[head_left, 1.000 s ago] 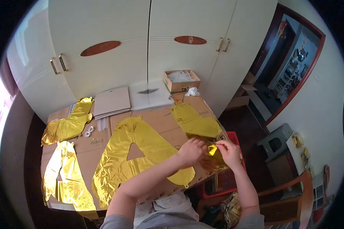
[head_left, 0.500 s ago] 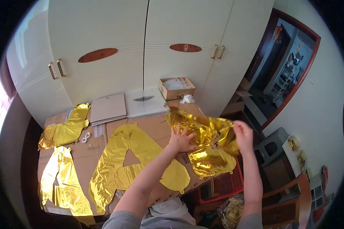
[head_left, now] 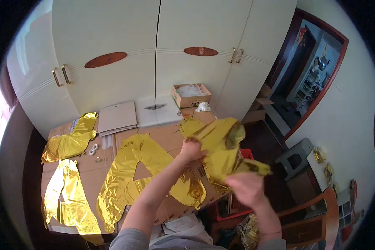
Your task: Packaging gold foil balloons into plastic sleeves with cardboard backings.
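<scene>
A large gold foil balloon (head_left: 221, 143), uninflated and partly lifted and folded, is between my hands at the right end of the table. My left hand (head_left: 192, 150) has its fingers curled on the balloon's left edge. At the lower right edge, my right hand (head_left: 248, 189) is closed on the foil, though motion blurs its fingers. Under my left forearm lies a big flat A-shaped gold foil balloon (head_left: 121, 179). A smaller A-shaped foil balloon (head_left: 71, 183) rests at the left, with another gold foil piece (head_left: 73, 141) behind it.
Cardboard (head_left: 108, 160) covers the table. Two small white rolls (head_left: 93, 149) sit near stacked cardboard sheets (head_left: 117, 116). A box (head_left: 191, 96) stands at the back by the white cabinet (head_left: 112, 29). A red crate (head_left: 229, 216) and wooden chair (head_left: 321, 216) are at the right.
My right hand has moved down and slightly left, swinging the foil over. My left hand has gone from spread flat to curled on the edge. The foil's printed round patch is no longer visible.
</scene>
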### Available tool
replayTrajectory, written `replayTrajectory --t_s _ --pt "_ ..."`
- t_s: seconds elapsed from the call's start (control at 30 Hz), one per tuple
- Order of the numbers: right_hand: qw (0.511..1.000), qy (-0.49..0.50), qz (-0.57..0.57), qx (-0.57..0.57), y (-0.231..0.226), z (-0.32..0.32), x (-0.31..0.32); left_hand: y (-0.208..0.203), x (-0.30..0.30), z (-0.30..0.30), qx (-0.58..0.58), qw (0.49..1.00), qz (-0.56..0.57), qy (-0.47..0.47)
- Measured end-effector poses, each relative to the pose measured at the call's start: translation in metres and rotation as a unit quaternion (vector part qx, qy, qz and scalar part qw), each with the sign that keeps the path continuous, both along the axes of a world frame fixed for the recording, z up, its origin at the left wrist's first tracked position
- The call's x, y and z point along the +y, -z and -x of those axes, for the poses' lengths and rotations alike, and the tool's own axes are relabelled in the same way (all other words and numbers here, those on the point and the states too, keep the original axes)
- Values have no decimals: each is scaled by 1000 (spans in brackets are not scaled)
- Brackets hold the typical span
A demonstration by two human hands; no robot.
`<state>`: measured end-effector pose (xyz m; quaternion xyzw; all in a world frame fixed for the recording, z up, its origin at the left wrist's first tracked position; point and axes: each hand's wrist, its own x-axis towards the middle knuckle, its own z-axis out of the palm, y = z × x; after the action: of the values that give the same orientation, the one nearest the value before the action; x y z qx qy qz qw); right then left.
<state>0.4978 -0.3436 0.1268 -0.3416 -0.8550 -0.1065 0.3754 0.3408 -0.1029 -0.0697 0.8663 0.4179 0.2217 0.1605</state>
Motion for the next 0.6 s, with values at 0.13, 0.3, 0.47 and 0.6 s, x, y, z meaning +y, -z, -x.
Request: replayTrajectory --t_s 0.13,0.3,0.47,0.6 --pt "996 -16 80 -41 61 19 -31 -32 -24 25 -387 879 222 167" --pt "983 -103 133 -69 94 56 -43 -7 -10 115 -545 642 513 165" --pt "979 -141 121 -86 109 88 -41 -60 -50 179 -647 540 538 29" --pt "977 -176 93 -76 117 133 -39 -39 -36 266 -650 542 530 -51"
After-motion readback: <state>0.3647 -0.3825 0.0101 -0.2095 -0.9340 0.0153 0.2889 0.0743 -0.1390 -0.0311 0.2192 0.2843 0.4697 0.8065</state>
